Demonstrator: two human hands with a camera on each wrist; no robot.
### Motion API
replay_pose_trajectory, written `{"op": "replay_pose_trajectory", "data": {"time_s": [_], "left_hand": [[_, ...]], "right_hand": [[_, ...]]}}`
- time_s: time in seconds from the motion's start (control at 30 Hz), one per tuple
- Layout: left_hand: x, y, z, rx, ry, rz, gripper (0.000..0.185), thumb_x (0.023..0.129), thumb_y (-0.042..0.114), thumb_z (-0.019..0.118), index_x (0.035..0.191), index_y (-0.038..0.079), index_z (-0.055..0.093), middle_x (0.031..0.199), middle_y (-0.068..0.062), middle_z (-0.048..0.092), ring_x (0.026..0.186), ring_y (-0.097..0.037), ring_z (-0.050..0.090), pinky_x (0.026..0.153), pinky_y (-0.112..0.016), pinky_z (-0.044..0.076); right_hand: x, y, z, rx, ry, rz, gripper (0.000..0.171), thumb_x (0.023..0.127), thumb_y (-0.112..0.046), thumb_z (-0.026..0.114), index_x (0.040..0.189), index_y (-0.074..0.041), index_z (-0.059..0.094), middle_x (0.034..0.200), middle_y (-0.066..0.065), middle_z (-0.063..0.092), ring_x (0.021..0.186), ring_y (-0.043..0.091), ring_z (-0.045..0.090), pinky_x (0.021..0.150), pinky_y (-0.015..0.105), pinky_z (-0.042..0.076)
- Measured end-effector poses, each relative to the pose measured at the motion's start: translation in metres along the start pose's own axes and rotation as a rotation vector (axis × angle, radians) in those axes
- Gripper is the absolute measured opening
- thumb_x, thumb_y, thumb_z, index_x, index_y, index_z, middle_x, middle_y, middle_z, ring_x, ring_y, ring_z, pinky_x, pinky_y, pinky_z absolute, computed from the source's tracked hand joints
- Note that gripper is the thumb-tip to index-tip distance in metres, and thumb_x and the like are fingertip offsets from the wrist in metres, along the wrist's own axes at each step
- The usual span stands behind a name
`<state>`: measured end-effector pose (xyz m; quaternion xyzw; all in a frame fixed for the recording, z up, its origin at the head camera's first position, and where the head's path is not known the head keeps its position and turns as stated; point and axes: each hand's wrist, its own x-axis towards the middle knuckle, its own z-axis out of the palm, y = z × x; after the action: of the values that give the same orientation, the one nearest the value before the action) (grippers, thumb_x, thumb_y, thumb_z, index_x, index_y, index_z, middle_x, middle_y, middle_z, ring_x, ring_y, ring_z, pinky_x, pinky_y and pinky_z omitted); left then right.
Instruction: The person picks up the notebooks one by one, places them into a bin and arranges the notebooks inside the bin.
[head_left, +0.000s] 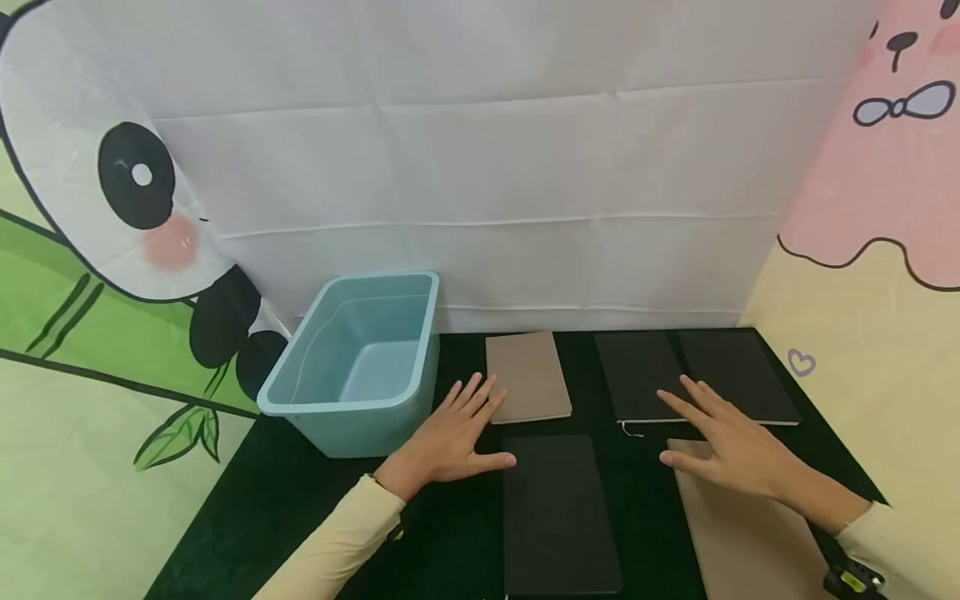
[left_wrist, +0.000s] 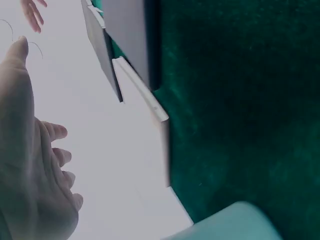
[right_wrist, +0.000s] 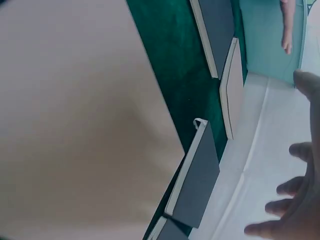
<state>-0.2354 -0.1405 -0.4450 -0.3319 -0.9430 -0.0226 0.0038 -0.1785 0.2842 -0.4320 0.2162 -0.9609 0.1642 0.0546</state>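
Fingers spread, my left hand point(head_left: 450, 437) is held palm down between the light blue plastic bin point(head_left: 423, 417) and the notebooks, holding nothing. Its fingertips overlap the left edge of a small beige notebook point(head_left: 531, 375), and its thumb reaches the top corner of a black notebook point(head_left: 558, 517) in the head view. My right hand point(head_left: 738, 446), also spread and holding nothing, is over a larger beige notebook point(head_left: 750, 542). Beyond its fingers lie two black notebooks side by side, the left one point(head_left: 637, 375) with a white ribbon and the right one point(head_left: 735, 375).
All of these rest on a dark green cloth-covered table point(head_left: 240, 517). A white curtain point(head_left: 487, 167) hangs behind the table's back edge. Printed panels with a panda point(head_left: 75, 167) on the left and a pink animal point(head_left: 877, 183) on the right flank it.
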Motion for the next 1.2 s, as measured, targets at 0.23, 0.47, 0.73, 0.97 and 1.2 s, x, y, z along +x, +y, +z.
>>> {"op": "replay_pose_trajectory", "data": {"time_s": [0.23,0.47,0.73,0.97,1.2], "left_hand": [[-0.023,0.0,-0.03,-0.026,0.005,0.081,0.099,0.093,0.082,0.038,0.166,0.018,0.016,0.173,-0.001,-0.001,0.159,-0.023,0.0,0.128,-0.048,0.011],[-0.058,-0.008,-0.055,-0.027,0.11,0.121,0.089,0.098,0.072,0.045,0.164,0.017,0.026,0.172,0.0,0.008,0.158,-0.022,0.011,0.126,-0.044,0.021],[-0.093,-0.033,-0.075,-0.007,0.297,0.136,0.078,0.099,0.057,0.058,0.161,0.015,0.034,0.168,-0.003,0.028,0.155,-0.025,0.027,0.12,-0.049,0.034],[-0.118,-0.076,-0.085,-0.045,0.436,-0.029,0.077,0.096,0.04,0.069,0.162,0.021,0.033,0.163,-0.008,0.039,0.151,-0.033,0.034,0.12,-0.056,0.032],[-0.142,-0.119,-0.081,-0.054,0.533,-0.166,0.067,0.098,0.036,0.068,0.157,0.018,0.044,0.158,-0.012,0.046,0.148,-0.036,0.039,0.113,-0.062,0.037]], "right_hand": [[-0.035,0.0,-0.007,0.016,0.019,-0.042,0.084,0.09,-0.053,0.075,0.16,-0.031,0.035,0.167,0.014,0.026,0.135,0.051,0.048,0.064,0.038,0.056],[-0.07,0.01,0.001,0.065,0.013,0.027,0.085,0.089,-0.045,0.078,0.16,-0.035,0.033,0.17,0.003,0.023,0.132,0.059,0.047,0.082,0.079,0.044],[-0.104,0.025,0.028,0.107,-0.056,0.181,0.09,0.091,-0.048,0.075,0.163,-0.026,0.026,0.16,0.027,0.033,0.131,0.06,0.043,0.087,0.086,0.033],[-0.127,0.037,0.042,0.069,-0.08,0.284,0.089,0.092,-0.053,0.072,0.162,-0.016,0.031,0.155,0.035,0.036,0.127,0.063,0.044,0.087,0.086,0.032],[-0.145,0.051,0.048,0.097,-0.093,0.303,0.086,0.094,-0.049,0.07,0.16,-0.009,0.033,0.155,0.04,0.03,0.123,0.069,0.042,0.08,0.085,0.033]]}}
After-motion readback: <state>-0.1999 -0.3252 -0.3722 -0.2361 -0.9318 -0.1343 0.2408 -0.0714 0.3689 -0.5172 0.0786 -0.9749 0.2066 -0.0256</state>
